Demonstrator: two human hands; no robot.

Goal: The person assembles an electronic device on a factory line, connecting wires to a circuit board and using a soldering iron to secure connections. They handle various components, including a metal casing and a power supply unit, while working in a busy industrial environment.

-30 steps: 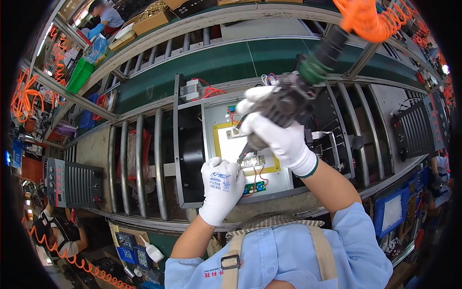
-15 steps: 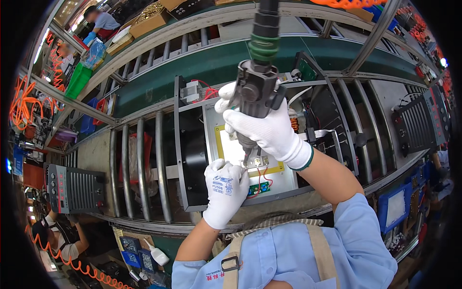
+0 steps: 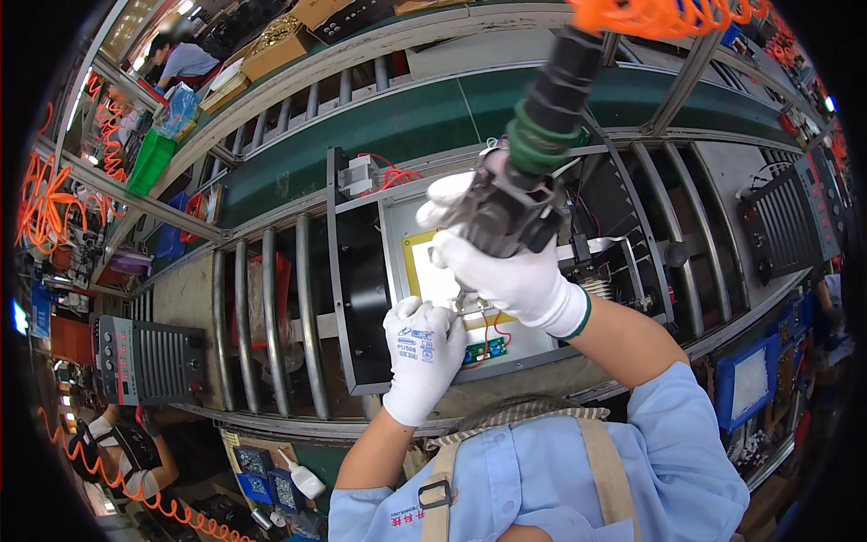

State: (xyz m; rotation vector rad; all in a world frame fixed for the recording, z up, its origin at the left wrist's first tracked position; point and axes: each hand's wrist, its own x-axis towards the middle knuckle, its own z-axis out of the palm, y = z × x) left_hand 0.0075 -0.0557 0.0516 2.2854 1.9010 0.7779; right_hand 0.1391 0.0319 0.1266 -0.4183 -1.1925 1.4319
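Note:
In my gloved right hand (image 3: 524, 287) is a black power screwdriver (image 3: 506, 215) with a green collar, its upper end leaning to the right. Its tip is mostly hidden behind that hand, over the open metal chassis (image 3: 337, 294). My left hand (image 3: 421, 354), also in a white glove, rests at the chassis's near side with the fingers curled. Its fingertips press close to small metal parts beside a white sheet with a yellow border (image 3: 412, 262); what they pinch is too small to make out. Red wires run near a small green circuit board (image 3: 490, 349) at the near edge.
The chassis sits on a roller conveyor (image 3: 271, 316). Grey-black finished units stand at left (image 3: 149, 361) and right (image 3: 795, 221). Behind runs a green belt (image 3: 397, 131). An orange coiled hose (image 3: 668, 16) hangs above. Parts bins (image 3: 748, 384) lie at the right. Other people work nearby.
The screwdriver has tilted, its upper end swinging to the right, and my right hand has shifted slightly right and nearer to me. My left hand stays almost in place.

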